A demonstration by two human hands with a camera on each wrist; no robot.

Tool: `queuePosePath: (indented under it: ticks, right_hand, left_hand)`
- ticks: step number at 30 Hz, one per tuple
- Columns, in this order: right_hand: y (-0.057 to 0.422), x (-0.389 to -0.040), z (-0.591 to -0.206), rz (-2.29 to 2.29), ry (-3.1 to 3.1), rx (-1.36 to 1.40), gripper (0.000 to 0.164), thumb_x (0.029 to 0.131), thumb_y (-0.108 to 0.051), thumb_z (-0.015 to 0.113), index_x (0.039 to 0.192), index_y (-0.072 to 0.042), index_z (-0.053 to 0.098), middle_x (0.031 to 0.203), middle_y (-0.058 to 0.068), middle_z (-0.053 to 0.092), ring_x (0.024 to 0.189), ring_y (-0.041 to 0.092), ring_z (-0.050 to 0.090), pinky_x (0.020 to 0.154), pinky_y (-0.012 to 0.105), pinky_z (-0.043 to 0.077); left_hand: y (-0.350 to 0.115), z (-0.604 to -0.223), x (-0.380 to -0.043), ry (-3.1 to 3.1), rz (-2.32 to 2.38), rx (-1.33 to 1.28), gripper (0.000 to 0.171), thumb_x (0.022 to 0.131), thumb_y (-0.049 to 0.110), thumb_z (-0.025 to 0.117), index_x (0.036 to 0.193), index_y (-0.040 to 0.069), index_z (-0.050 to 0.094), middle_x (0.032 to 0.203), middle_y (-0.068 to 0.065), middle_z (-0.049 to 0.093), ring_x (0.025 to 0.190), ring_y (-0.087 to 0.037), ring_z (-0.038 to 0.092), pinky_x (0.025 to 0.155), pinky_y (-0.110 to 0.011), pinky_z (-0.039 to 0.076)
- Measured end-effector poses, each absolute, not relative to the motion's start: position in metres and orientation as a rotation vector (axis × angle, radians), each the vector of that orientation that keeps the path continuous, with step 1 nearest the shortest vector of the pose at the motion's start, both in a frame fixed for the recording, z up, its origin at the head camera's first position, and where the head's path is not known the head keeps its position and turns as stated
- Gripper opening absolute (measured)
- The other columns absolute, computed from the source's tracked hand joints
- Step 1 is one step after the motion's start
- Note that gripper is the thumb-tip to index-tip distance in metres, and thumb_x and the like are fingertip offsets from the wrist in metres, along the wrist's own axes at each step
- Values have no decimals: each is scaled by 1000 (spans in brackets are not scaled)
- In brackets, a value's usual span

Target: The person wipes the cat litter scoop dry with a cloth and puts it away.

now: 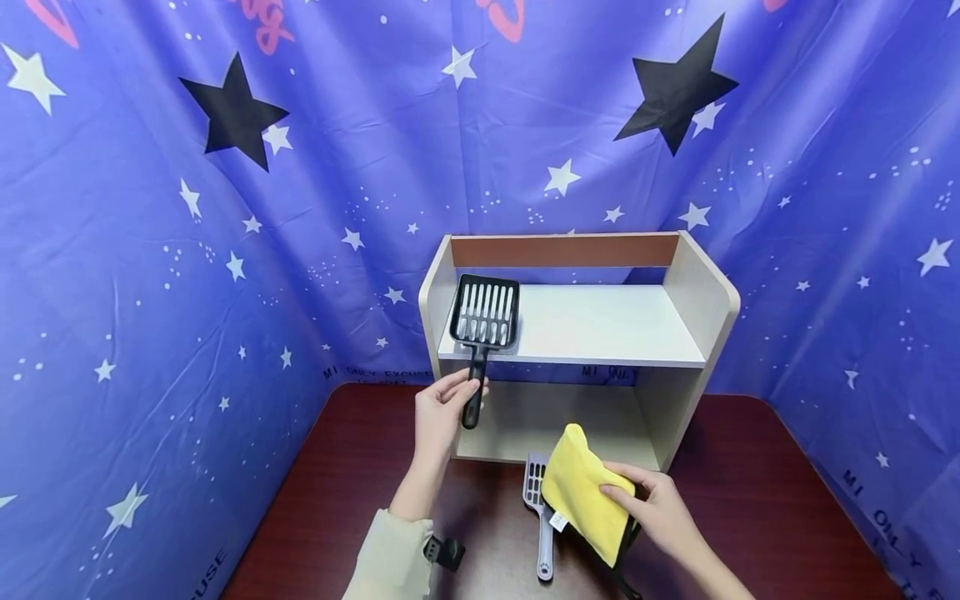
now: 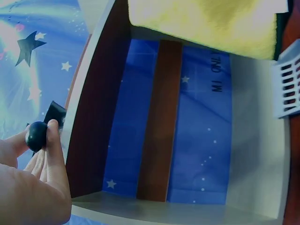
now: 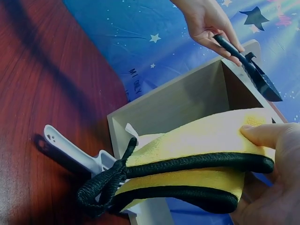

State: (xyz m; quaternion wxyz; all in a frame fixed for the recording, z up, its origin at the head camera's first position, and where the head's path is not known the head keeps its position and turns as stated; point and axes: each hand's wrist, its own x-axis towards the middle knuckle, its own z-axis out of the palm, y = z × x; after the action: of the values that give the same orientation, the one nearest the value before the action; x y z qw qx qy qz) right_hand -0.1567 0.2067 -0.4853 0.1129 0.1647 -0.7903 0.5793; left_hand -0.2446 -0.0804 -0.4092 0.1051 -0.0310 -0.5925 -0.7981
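Observation:
My left hand (image 1: 444, 410) pinches the handle of a black slotted litter scoop (image 1: 486, 313), its head raised in front of the shelf's upper left. In the left wrist view the handle's rounded end (image 2: 36, 136) shows between thumb and fingers. My right hand (image 1: 651, 503) grips a folded yellow cloth (image 1: 587, 492) with black edging, thumb on top. A black cord loop (image 3: 101, 190) hangs from its corner in the right wrist view. Partly behind the cloth, a pale grey slotted scoop (image 1: 545, 542) lies on the table, its head toward the shelf.
A two-level wooden shelf (image 1: 697, 333) with a white upper board (image 1: 600, 321) stands at the back of the dark red table (image 1: 765, 500). Blue curtains (image 1: 360, 167) printed with stars hang behind and on both sides.

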Motion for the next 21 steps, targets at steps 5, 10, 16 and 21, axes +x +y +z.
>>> queuePosePath:
  ticks: [5, 10, 16, 21]
  right_hand:
    - [210, -155, -487, 1689, -2334, 463, 28, 87, 0, 72, 112, 11, 69, 99, -20, 70, 77, -2, 65, 59, 24, 57]
    - [214, -152, -490, 1681, -2366, 417, 28, 87, -2, 72, 112, 9, 69, 100, -24, 70, 75, -2, 65, 59, 25, 57]
    - [218, -152, -493, 1685, -2368, 429, 27, 88, -2, 71, 113, 9, 69, 100, -24, 69, 74, -2, 65, 58, 26, 57]
    - [222, -151, -495, 1679, -2342, 464, 26, 88, 0, 70, 112, 8, 69, 102, -24, 70, 75, -1, 66, 58, 26, 57]
  left_hand:
    - [-80, -397, -258, -1730, -2382, -40, 31, 91, -1, 68, 118, -14, 64, 98, -26, 74, 74, -11, 75, 69, -25, 61]
    - [-80, -387, -268, -1748, -2405, 17, 31, 91, 6, 70, 117, -12, 66, 88, -13, 78, 71, -9, 74, 68, -24, 61]
    - [-82, -382, -279, -1767, -2440, 54, 34, 94, 15, 69, 117, -10, 67, 87, -9, 78, 73, -8, 73, 66, -22, 60]
    - [-85, -382, -281, -1746, -2479, 45, 41, 98, 24, 64, 118, -11, 66, 88, -10, 77, 75, -10, 74, 65, -21, 60]
